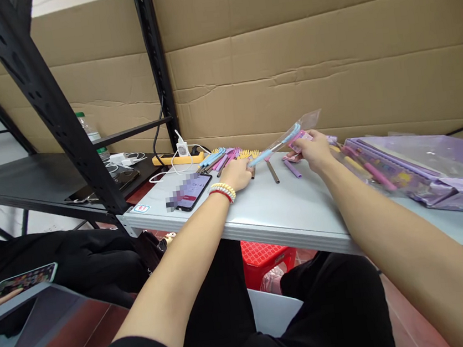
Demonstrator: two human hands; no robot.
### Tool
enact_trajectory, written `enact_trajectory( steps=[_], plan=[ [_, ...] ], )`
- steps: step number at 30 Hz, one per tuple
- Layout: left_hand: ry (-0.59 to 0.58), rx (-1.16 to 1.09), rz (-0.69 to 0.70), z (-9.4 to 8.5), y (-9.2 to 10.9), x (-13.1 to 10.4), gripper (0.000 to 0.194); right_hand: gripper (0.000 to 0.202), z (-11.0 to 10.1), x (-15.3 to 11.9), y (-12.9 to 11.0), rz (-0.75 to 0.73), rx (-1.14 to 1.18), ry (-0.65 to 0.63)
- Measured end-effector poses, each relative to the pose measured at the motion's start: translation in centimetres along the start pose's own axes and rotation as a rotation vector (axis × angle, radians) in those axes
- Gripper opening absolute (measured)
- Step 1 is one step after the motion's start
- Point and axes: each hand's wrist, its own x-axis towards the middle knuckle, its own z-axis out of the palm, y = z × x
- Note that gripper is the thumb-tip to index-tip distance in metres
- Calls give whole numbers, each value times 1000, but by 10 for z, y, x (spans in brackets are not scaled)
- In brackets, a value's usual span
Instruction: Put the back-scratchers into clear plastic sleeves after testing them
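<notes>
A light-blue stick-like thing [268, 152] with a curved end lies slantwise in a clear plastic sleeve [311, 120]. My left hand [237, 174] is closed on its lower end, just above the table. My right hand [316, 150] pinches a small pink printed packet [300, 142] close to the sleeve's upper part. Behind my left hand is a pile of blue, pink and yellow pieces [229, 156], some with comb-like prongs. A brown stick [272, 172] and a purple stick [292, 168] lie on the table between my hands.
A phone [194, 191] lies left on the grey table [277, 207], near a yellow power strip [177, 159] with a white charger. Purple bags and clear packets [423, 168] fill the right side. A black shelf post [57, 115] rises at left. Another person sits at left with a phone [24, 280].
</notes>
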Motion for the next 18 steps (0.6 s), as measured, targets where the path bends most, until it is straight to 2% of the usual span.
enact_trajectory(
  steps=[3, 9, 14, 18],
  plan=[
    [2, -3, 9, 1, 0, 0, 24, 24, 0, 2, 2, -17, -19, 1],
    [7, 15, -14, -1, 1, 0, 28, 25, -4, 11, 8, -128, 10, 89],
    [-5, 31, 1, -2, 4, -2, 27, 20, -6, 16, 12, -187, -54, 86],
    [-8, 34, 5, -2, 6, -2, 27, 16, -5, 17, 11, -220, -82, 160]
  ],
)
